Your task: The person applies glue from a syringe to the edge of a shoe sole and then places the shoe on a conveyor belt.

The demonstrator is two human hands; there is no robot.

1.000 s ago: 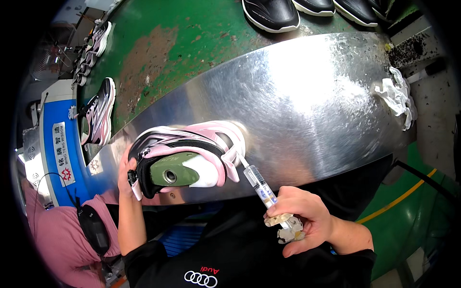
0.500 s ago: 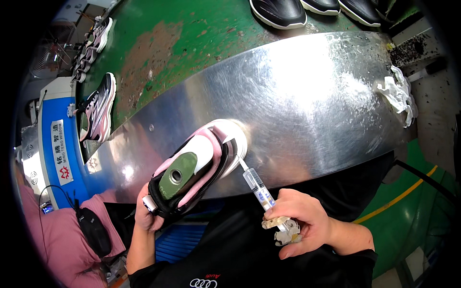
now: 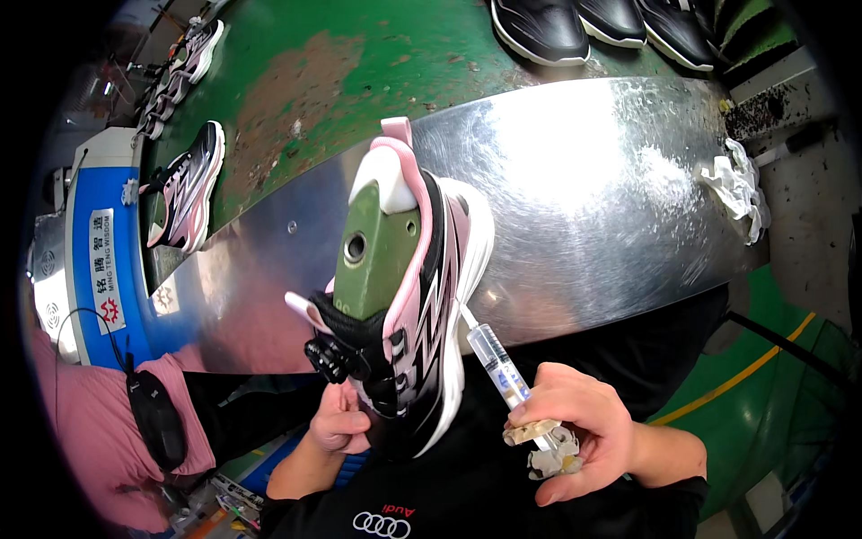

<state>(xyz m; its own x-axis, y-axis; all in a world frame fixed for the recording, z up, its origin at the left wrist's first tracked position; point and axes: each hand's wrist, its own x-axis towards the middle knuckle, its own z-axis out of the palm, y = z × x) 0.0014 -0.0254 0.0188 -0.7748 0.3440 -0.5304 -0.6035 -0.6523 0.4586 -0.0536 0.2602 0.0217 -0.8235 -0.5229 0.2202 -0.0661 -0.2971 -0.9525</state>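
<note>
My left hand grips a black, pink and white sports shoe near its toe end, which points toward me. A green shoe last with a round hole fills the shoe's opening. My right hand is wrapped round a clear syringe, its thumb at the plunger end, where crusty pale residue clings. The syringe's white tip meets or nearly meets the side of the shoe, where the upper joins the white sole; contact is hard to tell.
A curved, shiny metal plate lies under the work, beside a green conveyor belt. A similar shoe stands on the belt at left. Black shoes are at the far side. Crumpled white paper rests at right. Someone in pink is at left.
The shoe has turned and shifted, so more of its right side and laced front now show. My left hand moved right and nearer. The syringe moved slightly right and toward me, its tip still by the sole edge.
</note>
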